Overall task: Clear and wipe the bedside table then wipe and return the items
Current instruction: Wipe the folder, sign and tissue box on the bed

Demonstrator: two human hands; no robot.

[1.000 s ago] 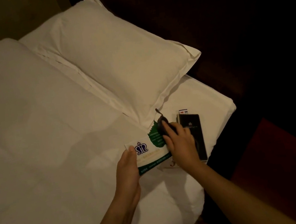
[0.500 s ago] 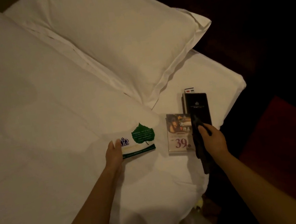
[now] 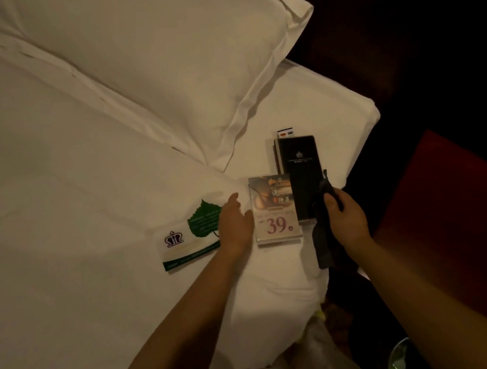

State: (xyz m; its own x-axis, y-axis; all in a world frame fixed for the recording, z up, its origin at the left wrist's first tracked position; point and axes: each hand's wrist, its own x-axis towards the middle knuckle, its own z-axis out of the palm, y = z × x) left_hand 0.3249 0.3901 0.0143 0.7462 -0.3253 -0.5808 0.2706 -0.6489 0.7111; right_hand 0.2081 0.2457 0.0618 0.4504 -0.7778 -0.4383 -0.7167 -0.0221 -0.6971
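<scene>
Setting: a dimly lit bed [image 3: 49, 215] with white linen, seen from above; a white pillow [image 3: 185, 66] lies at its head, and dark floor and a red surface [image 3: 463, 213] border the bed's right edge.

Left hand [image 3: 235, 223]: lies flat on the sheet, fingers [image 3: 233, 200] loosely extended and together, holding nothing; it overlaps the right end of the leaf card and sits just beside the price card.

Right hand [image 3: 348, 218]: fingers clamped on a dark cloth [image 3: 323, 235], which hangs down from the grip over the bed's edge, its top end poking up above the thumb.

Leaf card [image 3: 187, 241]: white with a green leaf, a crown emblem and a green band, flat on the sheet, tilted.

Price card [image 3: 273, 210]: a clear-framed card printed "39", flat on the sheet between the two hands.

Black folder [image 3: 303, 175]: a dark booklet with a small crest, lying just right of the price card and overlapping its edge, near the pillow's corner.

Hidden item: something with red and blue marks [image 3: 285, 133] peeks out above the folder; what it is cannot be told.
</scene>
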